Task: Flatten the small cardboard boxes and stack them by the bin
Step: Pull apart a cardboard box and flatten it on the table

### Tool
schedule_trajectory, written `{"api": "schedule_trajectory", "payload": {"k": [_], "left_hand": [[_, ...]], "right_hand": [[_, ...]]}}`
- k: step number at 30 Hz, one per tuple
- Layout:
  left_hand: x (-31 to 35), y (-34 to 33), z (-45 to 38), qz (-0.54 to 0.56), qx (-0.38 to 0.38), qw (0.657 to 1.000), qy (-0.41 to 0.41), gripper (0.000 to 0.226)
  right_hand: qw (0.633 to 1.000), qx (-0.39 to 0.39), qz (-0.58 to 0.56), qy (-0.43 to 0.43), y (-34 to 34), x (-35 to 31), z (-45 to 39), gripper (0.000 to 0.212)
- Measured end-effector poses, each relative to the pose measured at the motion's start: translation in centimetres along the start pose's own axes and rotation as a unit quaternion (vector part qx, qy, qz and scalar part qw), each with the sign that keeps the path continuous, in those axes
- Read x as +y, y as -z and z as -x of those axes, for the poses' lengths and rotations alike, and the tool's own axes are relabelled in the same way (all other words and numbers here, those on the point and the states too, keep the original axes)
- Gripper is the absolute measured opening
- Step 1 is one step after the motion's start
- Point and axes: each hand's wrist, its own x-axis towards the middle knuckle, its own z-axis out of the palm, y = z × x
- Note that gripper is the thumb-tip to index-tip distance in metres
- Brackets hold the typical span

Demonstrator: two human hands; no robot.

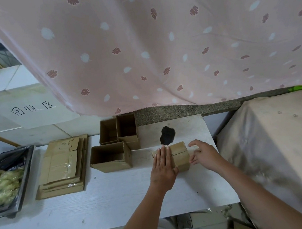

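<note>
Brown cardboard is what we have under our fingers: a closed small box point(175, 156) standing on the white table point(106, 200), right of centre, just near of a black blotch point(167, 135) on the tabletop. Our left hand point(163, 170) lies flat on the box's left half, fingers straight and together, pointing to the far side, with the fingertips reaching the far top edge; it presses rather than clasps. Our right hand point(204, 155) is at the box's right end, fingers loosely bent and spread, the lower fingertips at the right wall of the box; we cannot tell whether they touch it or pinch anything there. A taped seam shows along the box's top between the two hands.

To the left of that box stands an open box point(110, 160), and beyond it two more open boxes point(118, 131) side by side, touching each other. Further left lies a stack of flattened boxes point(63, 165), and just beside it, at the left edge of the table, the bin point(24, 173) lined with a black bag. A pink curtain point(140, 47) with a leaf print hangs across the far side.
</note>
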Motion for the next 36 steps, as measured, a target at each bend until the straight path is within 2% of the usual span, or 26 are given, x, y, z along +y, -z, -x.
{"api": "schedule_trajectory", "payload": {"k": [3,5,10,12,14,16,19,22,27,30,32,34,36], "left_hand": [[0.0,0.0,0.0,-0.004,-0.007,1.0,0.002,0.074],[0.0,0.0,0.0,-0.006,-0.009,1.0,0.004,0.074],[-0.1,-0.2,0.0,-0.015,-0.01,1.0,0.005,0.074],[-0.1,-0.2,0.0,-0.014,-0.011,1.0,0.006,0.074],[-0.1,-0.3,-0.1,-0.017,-0.015,1.0,0.009,0.074],[-0.1,-0.3,-0.1,-0.021,-0.018,1.0,0.011,0.074],[0.0,-0.3,-0.2,-0.018,-0.021,1.0,0.015,0.074],[0.1,-0.3,-0.1,-0.021,-0.022,0.999,0.015,0.074],[-0.1,-0.3,-0.1,-0.02,-0.024,0.999,0.011,0.074],[-0.2,-0.3,-0.2,-0.018,-0.027,0.999,0.012,0.074],[-0.3,-0.4,-0.2,-0.014,-0.029,0.999,0.014,0.074],[-0.3,-0.3,-0.1,-0.011,-0.026,1.0,0.012,0.074],[-0.3,-0.3,-0.1,-0.007,-0.023,1.0,0.009,0.074]], "right_hand": [[0.998,0.021,-0.054,-0.013,0.6,0.3,-0.2,0.05],[0.999,0.029,-0.04,-0.001,0.9,0.3,0.0,0.053],[0.999,0.034,0.006,-0.009,1.2,0.0,0.4,0.042],[0.998,0.041,0.042,-0.021,1.4,-0.4,0.5,0.03],[0.998,0.008,0.053,-0.037,1.7,-0.3,0.4,0.015],[0.997,-0.046,0.037,-0.041,1.9,0.1,0.1,0.02],[0.995,-0.099,0.008,-0.029,2.2,0.6,0.0,0.014],[0.998,-0.062,0.028,-0.004,2.5,0.5,0.1,0.014],[0.993,0.048,0.086,0.072,2.3,-0.3,0.0,0.021],[0.99,0.085,0.064,0.093,2.5,-0.5,0.0,0.021],[0.988,0.12,0.042,0.09,3.2,-0.4,-0.2,0.013],[0.994,0.09,0.023,0.058,3.9,-0.3,-0.3,0.011],[0.999,-0.001,0.016,0.032,4.0,-0.3,0.0,0.026]]}}
